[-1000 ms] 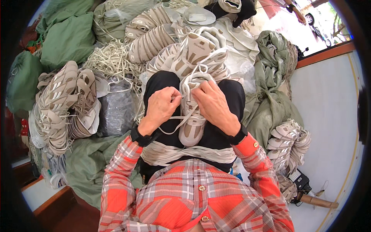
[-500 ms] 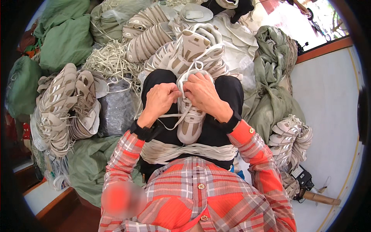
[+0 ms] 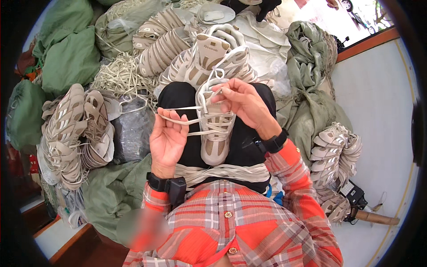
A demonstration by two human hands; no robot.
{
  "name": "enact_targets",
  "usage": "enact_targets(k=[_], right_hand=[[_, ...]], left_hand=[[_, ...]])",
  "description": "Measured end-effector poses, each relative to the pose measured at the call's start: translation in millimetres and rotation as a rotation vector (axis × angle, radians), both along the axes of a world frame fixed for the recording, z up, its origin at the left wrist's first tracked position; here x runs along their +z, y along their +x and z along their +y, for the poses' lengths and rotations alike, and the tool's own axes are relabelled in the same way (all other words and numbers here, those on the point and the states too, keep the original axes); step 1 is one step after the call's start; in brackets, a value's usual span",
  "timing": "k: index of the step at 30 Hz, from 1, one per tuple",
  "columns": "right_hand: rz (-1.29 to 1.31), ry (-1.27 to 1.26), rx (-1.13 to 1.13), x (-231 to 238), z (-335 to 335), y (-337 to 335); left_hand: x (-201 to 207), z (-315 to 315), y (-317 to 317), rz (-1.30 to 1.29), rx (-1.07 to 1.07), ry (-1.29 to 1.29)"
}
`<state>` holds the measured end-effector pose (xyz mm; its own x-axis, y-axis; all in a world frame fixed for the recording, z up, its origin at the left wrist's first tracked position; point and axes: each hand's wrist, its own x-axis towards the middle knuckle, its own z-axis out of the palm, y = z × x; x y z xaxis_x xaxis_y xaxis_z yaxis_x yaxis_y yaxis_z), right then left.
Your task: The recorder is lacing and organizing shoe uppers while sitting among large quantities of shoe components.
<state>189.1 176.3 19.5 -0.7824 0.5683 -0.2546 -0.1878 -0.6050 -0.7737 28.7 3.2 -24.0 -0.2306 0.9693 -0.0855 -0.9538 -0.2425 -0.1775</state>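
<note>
A beige and white sneaker upper (image 3: 215,151) stands between my knees, toe toward me, with flat laces crossing its front. My left hand (image 3: 169,140) is beside it on the left, palm up, its fingers curled around a pale shoelace (image 3: 184,121). Strands run nearly level from this hand to the shoe's left eyelets. Over the shoe's tongue, my right hand (image 3: 247,104) pinches with thumb and forefinger. Something small and thin shows at those fingertips, too small to name. A bundle of pale laces (image 3: 222,174) lies across my lap.
Beyond my knees, another sneaker upper (image 3: 211,51) leans on nested rows of uppers (image 3: 162,51). Loose laces (image 3: 118,75) heap left of them. More uppers stand left (image 3: 64,133) and right (image 3: 336,153). Green sacks (image 3: 71,62) and a white panel (image 3: 369,111) flank the space.
My left hand has moved left and down from the shoe, turning palm up and drawing lace strands out. My right hand has shifted slightly right and lifted off the shoe's opening.
</note>
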Motion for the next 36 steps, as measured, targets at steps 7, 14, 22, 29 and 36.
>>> enact_targets(k=[7, 14, 22, 29, 36], right_hand=[[0.397, -0.196, -0.344, -6.6, 31.1, 52.0], [0.213, -0.131, -0.519, -13.5, 34.0, 51.6], [-0.194, 0.303, -0.491, -9.6, 26.9, 65.2], [-0.388, 0.424, -0.329, 3.0, -0.5, 87.4], [-0.534, 0.513, 0.235, -4.8, -44.0, 29.9]], left_hand=[[-14.9, 13.9, 25.1, -0.429, -0.383, -0.158], [-10.1, 24.9, 17.6, -0.088, -0.274, -0.349], [6.8, 3.0, 18.4, 2.858, 0.245, -0.358], [13.9, 8.6, -6.5, 2.487, -0.076, -0.466], [29.5, 6.6, -52.2, 2.573, -0.143, -0.433]])
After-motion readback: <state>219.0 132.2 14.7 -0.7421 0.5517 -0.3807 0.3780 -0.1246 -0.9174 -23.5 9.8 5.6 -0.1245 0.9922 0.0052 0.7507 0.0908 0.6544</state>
